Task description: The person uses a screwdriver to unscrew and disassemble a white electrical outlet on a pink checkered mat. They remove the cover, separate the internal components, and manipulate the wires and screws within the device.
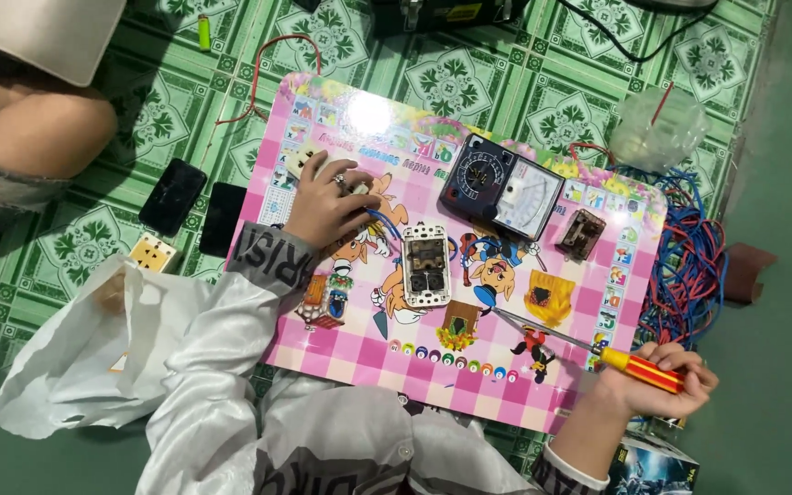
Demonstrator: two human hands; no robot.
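Two hands worked over the pink board (368, 353): left hand (327, 211) clutched a switch (302, 160), right hand (657, 380) gripped a screwdriver (639, 367); a box (657, 467) sat at the board's corner.

Left hand (327, 209) grips a switch part (304, 158); right hand (657, 378) holds a screwdriver (598, 353).

Beside the glossy laminated board (469, 357), the screwdriver (598, 353) had a shiny metal shaft and smooth plastic handle

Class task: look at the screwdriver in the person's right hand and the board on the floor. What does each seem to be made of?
Screwdriver: thin grey shaft, probably metal; red and yellow handle looks like glossy plastic. Board: smooth printed surface, likely plastic or laminated, since it throws a bright glare near its top edge.
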